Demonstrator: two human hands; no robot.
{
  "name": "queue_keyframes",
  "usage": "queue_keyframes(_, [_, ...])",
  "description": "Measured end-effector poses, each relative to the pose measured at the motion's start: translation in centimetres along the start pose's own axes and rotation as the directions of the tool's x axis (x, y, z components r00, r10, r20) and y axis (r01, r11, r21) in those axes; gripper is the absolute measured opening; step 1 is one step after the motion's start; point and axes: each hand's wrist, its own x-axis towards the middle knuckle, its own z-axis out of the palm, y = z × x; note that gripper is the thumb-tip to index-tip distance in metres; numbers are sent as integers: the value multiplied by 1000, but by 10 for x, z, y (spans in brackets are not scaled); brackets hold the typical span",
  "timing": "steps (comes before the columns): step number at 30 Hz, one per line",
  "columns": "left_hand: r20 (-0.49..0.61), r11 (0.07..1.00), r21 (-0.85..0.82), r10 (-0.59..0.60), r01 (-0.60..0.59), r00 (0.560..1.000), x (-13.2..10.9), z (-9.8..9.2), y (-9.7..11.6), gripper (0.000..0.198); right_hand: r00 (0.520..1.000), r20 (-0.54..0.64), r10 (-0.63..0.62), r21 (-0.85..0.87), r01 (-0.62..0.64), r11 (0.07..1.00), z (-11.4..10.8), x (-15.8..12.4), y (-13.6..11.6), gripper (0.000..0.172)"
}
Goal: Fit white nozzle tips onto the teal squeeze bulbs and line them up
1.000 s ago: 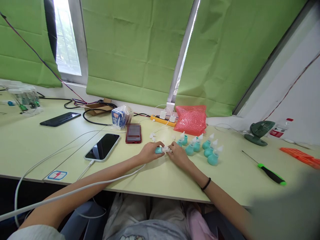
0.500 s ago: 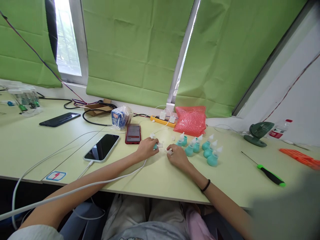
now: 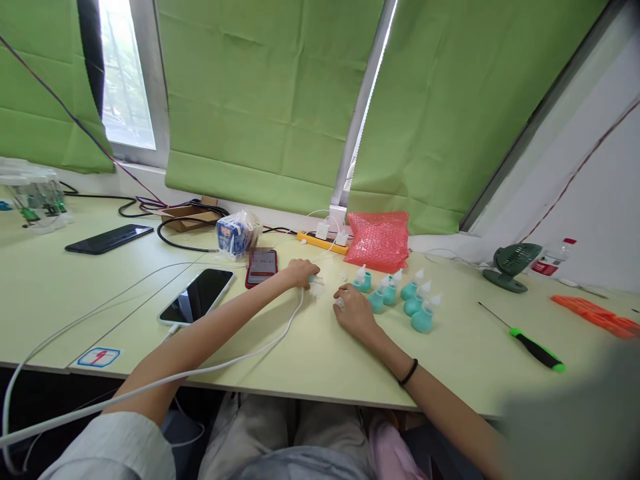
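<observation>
My left hand (image 3: 299, 273) reaches forward over the table and closes on a small teal bulb (image 3: 313, 279) with a white tip, near the red phone (image 3: 261, 265). My right hand (image 3: 353, 311) rests on the table with a small clear white cap (image 3: 340, 303) pinched in its fingers. Just right of that hand stand several teal bulbs with white nozzles (image 3: 407, 301), upright in a loose cluster. Loose white caps (image 3: 344, 275) lie between the hands and the power strip.
A white phone (image 3: 197, 296) with its cable lies left of my arm, a black phone (image 3: 109, 238) farther left. A pink bubble-wrap bag (image 3: 381, 239), yellow power strip (image 3: 320, 241), green-handled screwdriver (image 3: 530, 337), small green fan (image 3: 512, 265) and orange tool (image 3: 595, 313) sit around.
The hands, joined on one bulb a second ago, have come apart. My left hand carried the teal bulb forward and left; my right hand stayed back with the white cap.
</observation>
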Motion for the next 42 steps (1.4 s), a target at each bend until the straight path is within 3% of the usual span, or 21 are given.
queue_keyframes(6, [-30, 996, -55, 67, -69, 997, -4, -2, -5, 32, 1000, -16, 27, 9, -27, 1000, -3, -1, -5, 18])
queue_keyframes(12, [-270, 930, -325, 85, -174, 959, -8, -2, -1, 29, 994, -103, 24, 117, -12, 993, -4, -1, -6, 17])
queue_keyframes(18, [-323, 631, -705, 120, -323, 939, -18, -1, 11, 33, 988, -144, 63, 436, 6, 900, -5, 2, -9, 30])
queue_keyframes(21, [-284, 472, -831, 99, -296, 954, -23, 4, 19, 37, 991, -136, 0, 612, 84, 787, -5, 1, -11, 24])
queue_keyframes(24, [-255, 382, -892, 17, -242, 967, -29, 12, 24, 39, 989, -149, -4, 704, 109, 701, -3, 1, -12, 18])
queue_keyframes(28, [-305, 453, -857, -58, -247, 951, -46, 19, 25, 36, 992, -77, 104, 854, 12, 521, -6, 5, -8, 23])
queue_keyframes(31, [-311, 606, -757, -7, -243, 951, -64, 21, 21, 37, 989, 44, 139, 948, -85, 306, -13, 8, -4, 27])
queue_keyframes(34, [-354, 742, -628, -2, -236, 935, -75, 19, 19, 37, 989, 105, 105, 975, -124, 184, -19, 8, -3, 25])
queue_keyframes(37, [-367, 789, -564, 25, -244, 930, -77, 16, 20, 38, 991, 135, 28, 977, -137, 164, -17, 6, -5, 27])
queue_keyframes(42, [-301, 843, -494, 66, -214, 951, -79, 13, 21, 41, 990, 137, -18, 966, -130, 222, -7, 5, -6, 34])
